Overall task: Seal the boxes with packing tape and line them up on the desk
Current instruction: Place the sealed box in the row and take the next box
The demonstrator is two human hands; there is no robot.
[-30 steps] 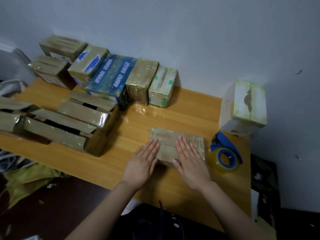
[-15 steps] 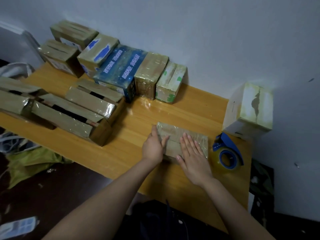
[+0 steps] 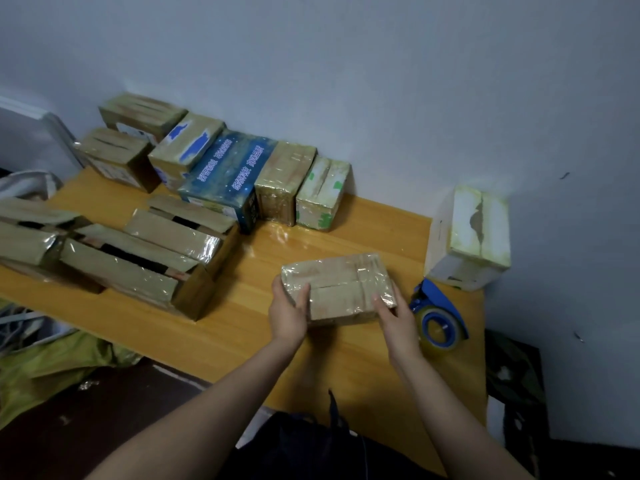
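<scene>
A small brown cardboard box (image 3: 341, 285) wrapped in shiny tape is raised a little over the wooden desk (image 3: 242, 327). My left hand (image 3: 287, 313) grips its left end with the thumb over the top edge. My right hand (image 3: 394, 317) grips its right front corner. Just right of that hand, on the desk, lies a blue tape dispenser (image 3: 438, 318) with a clear tape roll. A row of taped boxes (image 3: 284, 181) stands along the back wall.
Several larger brown boxes (image 3: 145, 258) with gaping flaps lie on the left half of the desk. A pale taped box (image 3: 471, 237) stands at the right edge near the wall. A yellow-green bag (image 3: 52, 362) lies on the floor to the left.
Both hands went from pressing flat on top of the small box to gripping its two ends, and the box has come up off the desk.
</scene>
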